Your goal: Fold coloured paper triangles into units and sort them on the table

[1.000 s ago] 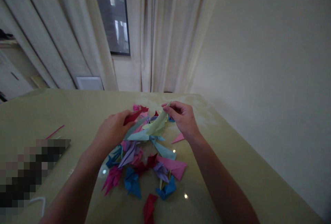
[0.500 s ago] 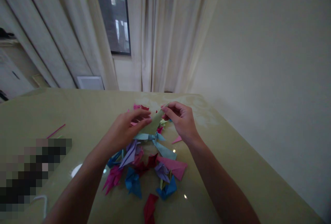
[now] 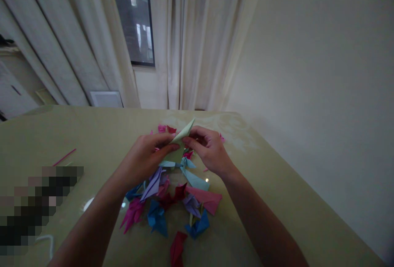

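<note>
A pale green folded paper is raised above the table, its pointed tip angled up to the right. My left hand pinches its lower left part between thumb and fingers. On the other side, my right hand grips the paper with thumb and curled fingers. Just beneath lie several folded paper pieces: a light blue one, a purple one, a pink one and a blue one. A red folded paper lies nearest to me. My hands partly hide the pieces farther back.
The glossy greenish table meets a plain wall on the right. A thin pink stick and a white cord lie at the left, beside a blurred-out patch. Curtains hang behind the table.
The green paper has turned and now shows a narrower, pointed shape. My right hand has moved slightly down, and my left hand has closed onto the paper.
</note>
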The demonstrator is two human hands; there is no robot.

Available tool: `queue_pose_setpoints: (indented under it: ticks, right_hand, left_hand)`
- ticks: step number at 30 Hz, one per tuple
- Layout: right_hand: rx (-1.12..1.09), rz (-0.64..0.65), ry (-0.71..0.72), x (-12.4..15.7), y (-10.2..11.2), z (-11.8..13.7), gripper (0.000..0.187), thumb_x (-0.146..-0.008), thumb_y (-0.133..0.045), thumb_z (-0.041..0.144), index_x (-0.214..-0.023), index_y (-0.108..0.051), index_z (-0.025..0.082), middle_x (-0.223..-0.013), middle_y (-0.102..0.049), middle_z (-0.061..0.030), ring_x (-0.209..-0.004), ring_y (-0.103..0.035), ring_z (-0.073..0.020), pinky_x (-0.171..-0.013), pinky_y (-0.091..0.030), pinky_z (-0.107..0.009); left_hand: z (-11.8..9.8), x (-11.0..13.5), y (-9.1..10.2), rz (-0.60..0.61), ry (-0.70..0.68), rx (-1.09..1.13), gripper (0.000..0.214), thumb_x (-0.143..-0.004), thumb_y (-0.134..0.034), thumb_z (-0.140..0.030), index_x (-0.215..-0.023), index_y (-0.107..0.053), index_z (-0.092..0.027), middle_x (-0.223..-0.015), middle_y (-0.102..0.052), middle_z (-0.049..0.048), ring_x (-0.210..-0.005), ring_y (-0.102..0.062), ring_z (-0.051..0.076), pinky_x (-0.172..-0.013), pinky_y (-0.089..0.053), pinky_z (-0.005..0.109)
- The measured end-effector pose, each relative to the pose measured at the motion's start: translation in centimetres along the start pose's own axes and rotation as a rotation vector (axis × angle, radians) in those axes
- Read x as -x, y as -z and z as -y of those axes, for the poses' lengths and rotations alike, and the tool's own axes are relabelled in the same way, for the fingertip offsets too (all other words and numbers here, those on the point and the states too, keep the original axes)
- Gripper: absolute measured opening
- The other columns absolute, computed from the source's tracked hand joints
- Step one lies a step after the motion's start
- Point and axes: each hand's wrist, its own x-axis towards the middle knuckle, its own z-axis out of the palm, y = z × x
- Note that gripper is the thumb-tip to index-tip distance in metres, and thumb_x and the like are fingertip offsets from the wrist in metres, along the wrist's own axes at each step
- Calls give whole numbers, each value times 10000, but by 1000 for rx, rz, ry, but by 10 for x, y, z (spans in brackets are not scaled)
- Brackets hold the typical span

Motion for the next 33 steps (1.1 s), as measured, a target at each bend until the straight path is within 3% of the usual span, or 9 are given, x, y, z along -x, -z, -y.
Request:
queue_pose_setpoints:
  ticks: [5,9,14,17,22,27,33]
  right_hand:
    - [82,-69,17,2,1,-1,126,-931,-701,318,-966,-773,221,-834,-740,-19,-759,-691,-171,-698,-553,-277]
    - [158,-185,41,4,0,1,84,-912,-700,272,-925,-736,198,-824,-742,-23,-723,-697,-165,-668,-550,-265]
    - [196,-198,41,6,-2,6,58,-874,-713,245,-865,-711,188,-777,-722,-14,-690,-674,-159,-652,-536,-261]
    - [196,-189,43,6,-3,7,129,-886,-730,294,-816,-693,192,-703,-673,8,-631,-616,-141,-592,-485,-247]
    - [203,-201,37,6,-3,6,229,-884,-767,368,-767,-665,200,-648,-596,30,-577,-528,-122,-534,-412,-243]
    - [227,-189,60,5,-5,6,249,-903,-759,390,-763,-661,208,-657,-584,31,-598,-526,-129,-545,-408,-249]
    - [202,-171,43,4,-4,2,217,-956,-693,393,-847,-708,205,-762,-673,-2,-683,-605,-153,-625,-468,-262]
  left_hand:
    - [1,-2,-5,-7,-11,-3,343,-998,-535,-448,-1138,-761,-232,-966,-785,10,-837,-692,194,-728,-538,276]
    - [-2,0,-9,-115,-1,38,395,-1025,-506,-452,-1292,-684,-223,-1166,-766,59,-993,-704,215,-822,-562,307]
    - [-10,4,-9,-91,-6,29,479,-917,-682,-531,-1291,-684,-231,-1241,-747,91,-1086,-701,269,-817,-595,338]
    - [-15,6,-9,-24,-57,-42,365,-931,-663,-429,-1235,-713,-234,-1166,-766,59,-1017,-703,239,-855,-573,328]
    - [-27,7,-6,78,-46,-38,328,-983,-491,-332,-1187,-715,-206,-944,-758,20,-814,-672,189,-701,-516,265]
    - [-19,4,-7,29,-14,-65,333,-1022,-464,-425,-1060,-719,-213,-895,-748,5,-794,-653,185,-681,-483,257]
    - [-7,2,-6,-25,18,-105,382,-1012,-480,-486,-965,-755,-224,-854,-767,-5,-747,-655,189,-653,-474,259]
